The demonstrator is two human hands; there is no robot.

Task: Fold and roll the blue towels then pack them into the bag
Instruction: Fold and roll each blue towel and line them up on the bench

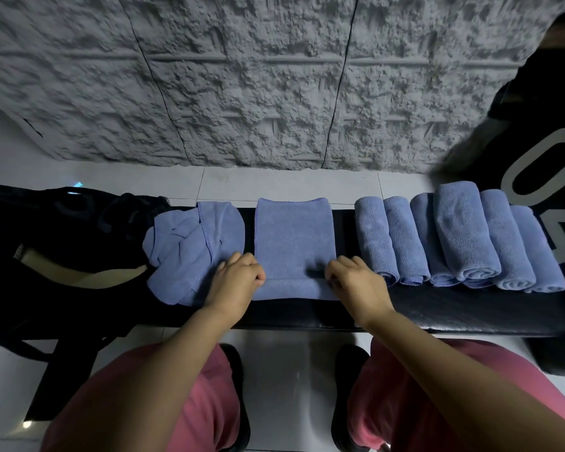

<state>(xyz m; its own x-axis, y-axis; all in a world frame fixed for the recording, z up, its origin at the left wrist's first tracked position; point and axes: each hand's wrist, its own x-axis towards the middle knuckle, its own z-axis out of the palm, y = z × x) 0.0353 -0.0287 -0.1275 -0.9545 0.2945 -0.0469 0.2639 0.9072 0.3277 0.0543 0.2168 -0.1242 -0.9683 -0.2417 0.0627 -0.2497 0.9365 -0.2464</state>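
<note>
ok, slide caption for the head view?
Left hand and right hand grip the folded towel at its near edge on the bench; rolled towels at right, crumpled towel and bag at left.

Six rolled towels (467, 230), one flat towel (294, 236), one crumpled towel heap (190, 256), one bag (62, 230), two hands (238, 278)

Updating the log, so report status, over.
Left grip and right grip curled on folded towel, near edge. Rolled towels stacked at right. Loose pile beside left grip.

Matt terry-cloth towels (294, 236) on a glossy black bench (437, 314); rough wall (274, 76).
</note>
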